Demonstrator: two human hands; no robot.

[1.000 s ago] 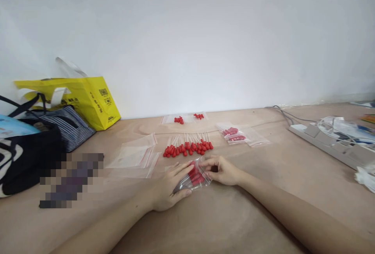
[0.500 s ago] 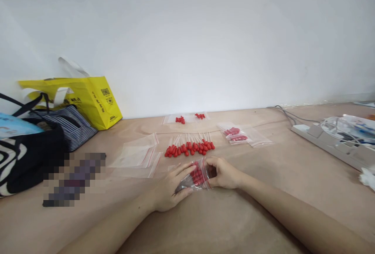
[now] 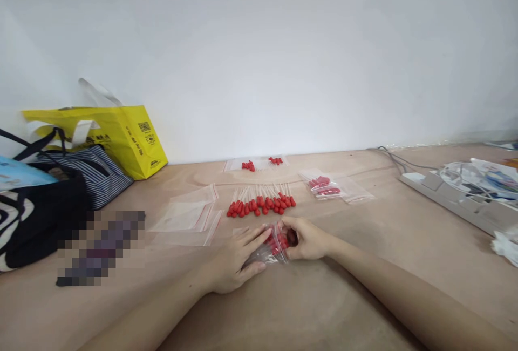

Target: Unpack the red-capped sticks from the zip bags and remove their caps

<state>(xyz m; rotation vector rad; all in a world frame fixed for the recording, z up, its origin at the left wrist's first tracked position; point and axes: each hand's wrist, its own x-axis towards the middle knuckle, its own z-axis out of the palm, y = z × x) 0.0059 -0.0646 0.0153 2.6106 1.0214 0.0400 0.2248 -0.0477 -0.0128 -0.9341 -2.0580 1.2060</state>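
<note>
Near the table's front, a small clear zip bag (image 3: 265, 256) lies under my left hand (image 3: 238, 259), which grips it between thumb and fingers. My right hand (image 3: 309, 238) curls at the bag's right end, by its red zip strip, with fingers closed round red-tipped sticks (image 3: 278, 242). These red ends show at the bag's mouth; their stems are hidden by plastic and my left hand. Just beyond my hands, a row of loose red-tipped sticks (image 3: 261, 204) lies with red ends towards me and pale stems pointing away.
Flat zip bags (image 3: 186, 215) lie to the left. Filled bags (image 3: 324, 184) lie to the right, and another bag with red pieces (image 3: 259, 165) lies by the wall. A yellow bag (image 3: 137, 143) and striped pouch (image 3: 107, 173) stand left; a power strip (image 3: 453, 197) sits right.
The red ends in the bag have shifted right, closer to my right fingers, and the zip strip sits slightly further left. My left hand has barely moved.
</note>
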